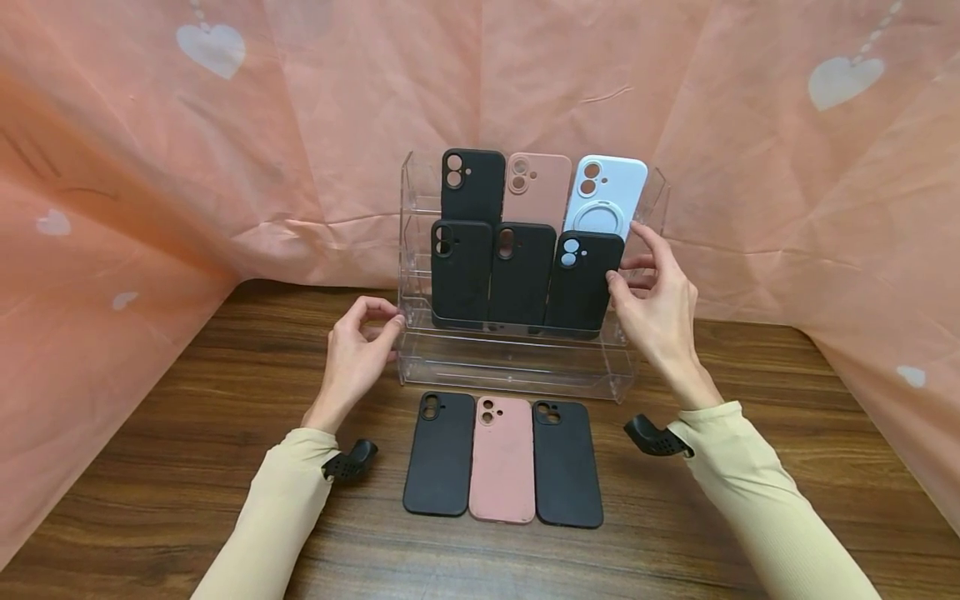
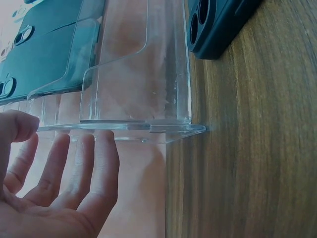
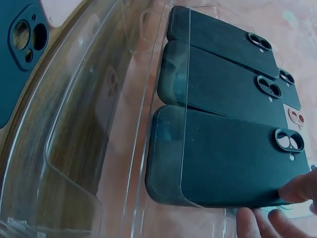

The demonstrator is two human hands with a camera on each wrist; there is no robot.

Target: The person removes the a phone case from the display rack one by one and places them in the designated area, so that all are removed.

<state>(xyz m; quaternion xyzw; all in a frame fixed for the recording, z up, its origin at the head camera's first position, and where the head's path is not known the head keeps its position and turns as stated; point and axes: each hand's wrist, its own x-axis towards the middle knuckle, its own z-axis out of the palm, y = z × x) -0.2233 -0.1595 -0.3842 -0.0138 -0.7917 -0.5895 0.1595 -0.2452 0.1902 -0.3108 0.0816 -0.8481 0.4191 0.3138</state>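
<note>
A clear acrylic tiered rack (image 1: 517,367) holds two rows of phone cases. My right hand (image 1: 660,312) pinches the right edge of the front row's right black phone case (image 1: 583,287). In the right wrist view, the thumb (image 3: 299,188) lies on its back face and other fingers sit at its side edge. My left hand (image 1: 356,350) grips the rack's left side panel, fingertips (image 2: 105,141) against its outer face. Beside the held case stand a middle black case (image 1: 522,279) and a left black case (image 1: 461,279).
Behind stand a black case (image 1: 474,187), a pink case (image 1: 538,187) and a white case with a ring (image 1: 615,187). Before the rack, a black case (image 1: 439,458), a pink case (image 1: 503,467) and another black case (image 1: 567,471) lie on the wooden table (image 1: 180,475). Pink cloth (image 1: 360,108) hangs behind.
</note>
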